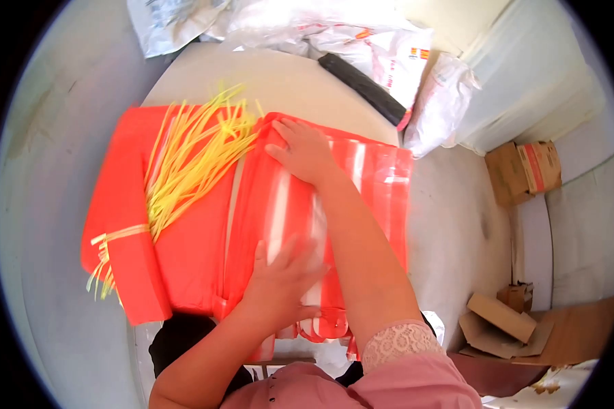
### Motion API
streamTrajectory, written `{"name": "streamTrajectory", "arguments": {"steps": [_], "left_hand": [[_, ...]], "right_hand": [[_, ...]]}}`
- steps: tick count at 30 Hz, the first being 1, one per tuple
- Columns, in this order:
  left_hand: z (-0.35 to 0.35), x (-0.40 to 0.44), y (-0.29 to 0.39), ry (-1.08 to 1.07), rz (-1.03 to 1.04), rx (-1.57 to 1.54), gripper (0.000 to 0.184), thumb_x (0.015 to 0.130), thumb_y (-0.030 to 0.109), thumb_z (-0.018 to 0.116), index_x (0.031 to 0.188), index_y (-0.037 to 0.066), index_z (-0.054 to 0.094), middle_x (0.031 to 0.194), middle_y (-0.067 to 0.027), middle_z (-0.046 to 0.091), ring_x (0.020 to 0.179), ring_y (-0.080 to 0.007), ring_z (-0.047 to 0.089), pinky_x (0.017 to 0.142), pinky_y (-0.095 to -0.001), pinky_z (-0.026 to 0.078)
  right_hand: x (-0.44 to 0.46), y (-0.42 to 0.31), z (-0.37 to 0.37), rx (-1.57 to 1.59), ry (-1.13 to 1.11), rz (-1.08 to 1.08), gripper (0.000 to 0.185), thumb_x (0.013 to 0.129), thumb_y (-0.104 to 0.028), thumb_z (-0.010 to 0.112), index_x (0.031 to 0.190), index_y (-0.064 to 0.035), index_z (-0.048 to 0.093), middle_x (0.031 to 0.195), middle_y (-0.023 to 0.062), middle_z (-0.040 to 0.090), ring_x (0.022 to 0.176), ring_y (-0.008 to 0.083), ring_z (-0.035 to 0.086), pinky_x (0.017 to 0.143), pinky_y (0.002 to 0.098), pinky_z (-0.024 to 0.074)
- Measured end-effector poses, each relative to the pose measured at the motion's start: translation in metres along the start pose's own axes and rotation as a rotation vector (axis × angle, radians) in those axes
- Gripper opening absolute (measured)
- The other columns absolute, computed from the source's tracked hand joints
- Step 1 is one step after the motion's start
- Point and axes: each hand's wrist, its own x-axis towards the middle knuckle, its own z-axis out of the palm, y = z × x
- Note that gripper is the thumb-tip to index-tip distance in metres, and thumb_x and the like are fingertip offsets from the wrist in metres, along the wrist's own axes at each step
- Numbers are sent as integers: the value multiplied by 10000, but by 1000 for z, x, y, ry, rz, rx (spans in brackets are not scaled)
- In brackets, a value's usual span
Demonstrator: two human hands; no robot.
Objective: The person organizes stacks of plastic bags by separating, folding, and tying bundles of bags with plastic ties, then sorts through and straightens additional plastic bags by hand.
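Observation:
Red-and-white striped plastic sheeting (382, 178) lies in front of me over the table. My right hand (301, 151) rests on its upper left part near the far edge, fingers apart. My left hand (284, 278), somewhat blurred, is spread over the lower part of the stripes. To the left sits a stack of plain red plastic (192, 262). A bundle of yellow strips (201, 153) lies across that stack. At the near left is a folded red bundle (138, 276) with a yellow tie around it.
White plastic bags (382, 58) and a dark roll (363, 90) lie at the table's (252, 71) far side. A cardboard box (524, 172) stands at the right, with an open carton (501, 327) at lower right. A wall is on the left.

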Motion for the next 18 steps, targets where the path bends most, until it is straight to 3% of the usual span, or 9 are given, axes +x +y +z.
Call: {"name": "streamTrajectory", "arguments": {"steps": [5,8,11,12,15,18], "left_hand": [[-4,0,3,-23,-16,4,839,788,621,791,1515,273,558,1708,-117,306,1605,-387,178,1173,-804,161],[-4,1,4,-41,-22,54,836,796,616,788,1524,284,547,1709,-117,304,1604,-386,182,1173,-803,172],[-3,1,4,-44,-13,73,844,791,610,797,1529,291,541,1710,-114,303,1602,-387,188,1172,-802,178],[-4,1,5,-41,-14,81,844,792,609,800,1531,294,539,1712,-113,300,1603,-387,188,1176,-797,180],[-7,2,8,-62,-27,87,843,796,611,798,1533,295,537,1716,-111,291,1605,-386,184,1181,-793,177],[-10,3,9,-81,-38,66,843,796,602,801,1534,294,536,1721,-108,283,1607,-386,177,1183,-794,172]], "right_hand": [[-44,-11,-16,-27,260,-144,718,969,-490,657,1565,-130,481,1694,135,342,1560,409,279,1261,605,212],[-100,-21,-41,-150,44,-219,730,948,-462,708,1568,-154,475,1697,133,329,1567,421,258,1261,642,173],[-137,6,-48,-226,-48,-133,716,945,-485,704,1559,-185,490,1702,135,316,1578,410,238,1264,642,171],[-143,24,-48,-201,30,-127,730,898,-410,744,1550,-187,501,1713,124,299,1601,401,185,1283,622,102],[-139,56,-74,-298,26,47,727,904,-425,734,1556,-209,496,1710,128,304,1591,408,206,1275,634,103],[-129,88,-82,-328,86,102,668,971,-476,652,1567,-225,485,1687,105,354,1573,386,254,1258,628,165]]}}
